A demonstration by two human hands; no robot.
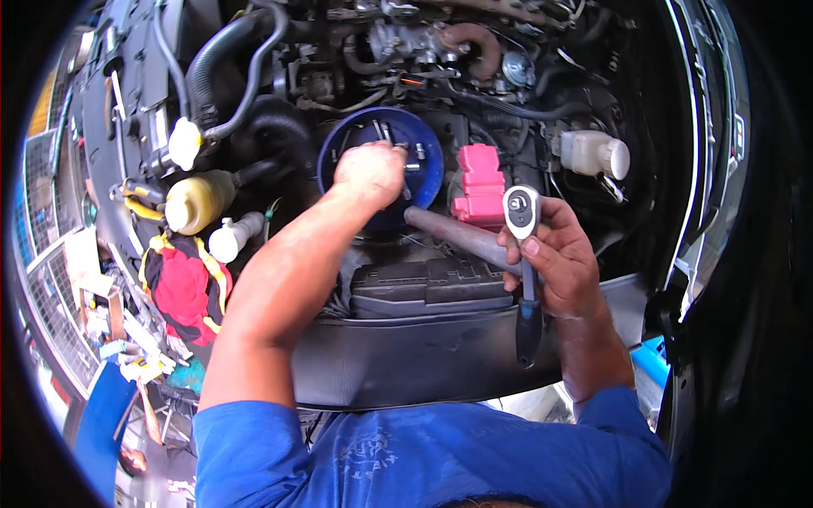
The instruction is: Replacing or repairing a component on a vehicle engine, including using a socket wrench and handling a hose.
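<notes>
My left hand (373,173) reaches into a round blue bowl (339,135), fingers curled downward. Whatever those fingertips hold is hidden beneath the hand. Small metal sockets (413,167) and slim metal tool pieces (383,131) lie in the bowl around it. On the right, my right hand (563,254) is closed around a ratchet wrench (521,212), its round head up and its dark handle hanging down. A grey metal pipe (457,237) slants from the bowl's edge to the fingers of this same hand, which seem to grip its end too.
All around is an engine bay with hoses (224,63). A pink-red cover (481,182) sits right of the bowl, above a black battery (432,288). Pale reservoirs stand at left (199,203) and right (593,152). A red and black cloth (182,284) lies at the left edge.
</notes>
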